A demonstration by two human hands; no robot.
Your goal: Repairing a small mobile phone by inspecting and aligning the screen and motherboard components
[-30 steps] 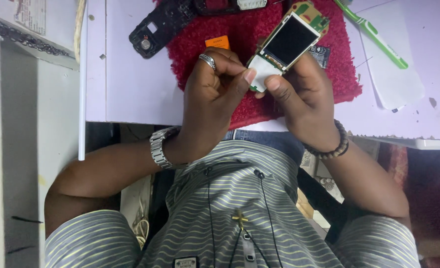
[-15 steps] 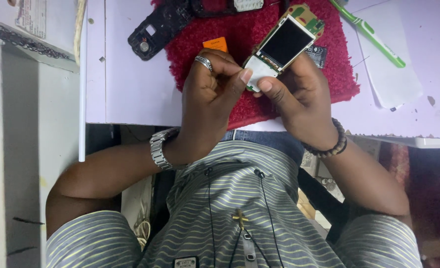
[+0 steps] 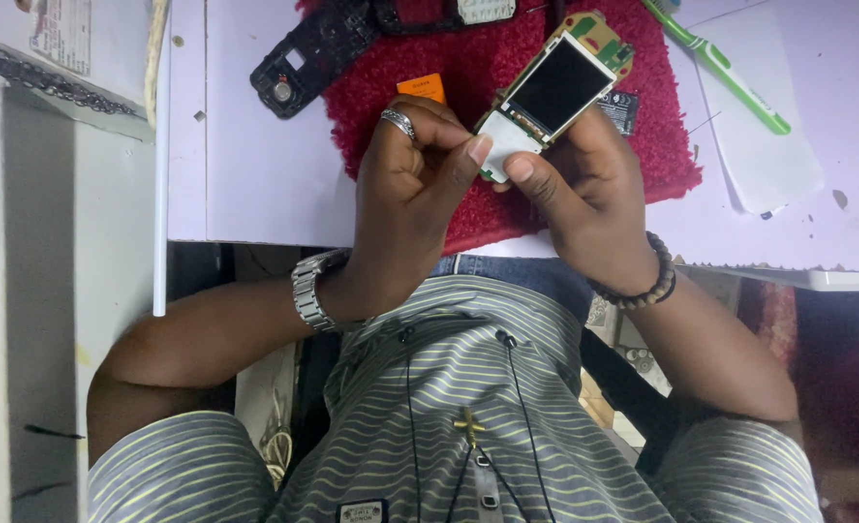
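Work in hand: a stripped phone board (image 3: 555,87) w/ its screen still fitted, held up over the red mat (image 3: 400,58) at the near edge of the table (image 3: 255,174), not resting on it.

Right hand (image 3: 584,194) cradles the board from below and the side, fingers curled behind it, thumb lying across the white lower end. Left hand (image 3: 415,184), the one w/ the ring (image 3: 398,122) and wristwatch (image 3: 308,291), is closed into a loose fist, thumb tip pressed on that same white end. So both thumbs meet at the bottom of the board. Looks like prying or pressing at that end; can't tell if a small part is pinched there, too tiny to see.

Judgement: whatever comes off or goes on there calls for a steady right-hand grip and light thumbnail force, since the screen is bare and the board is thin.

Around: black phone shell (image 3: 313,53) on the mat's left edge, orange piece (image 3: 422,87) just above the left knuckles, small black chip (image 3: 621,107) beside the board, green toothbrush (image 3: 715,68) and a white sheet (image 3: 768,165) off to the right.
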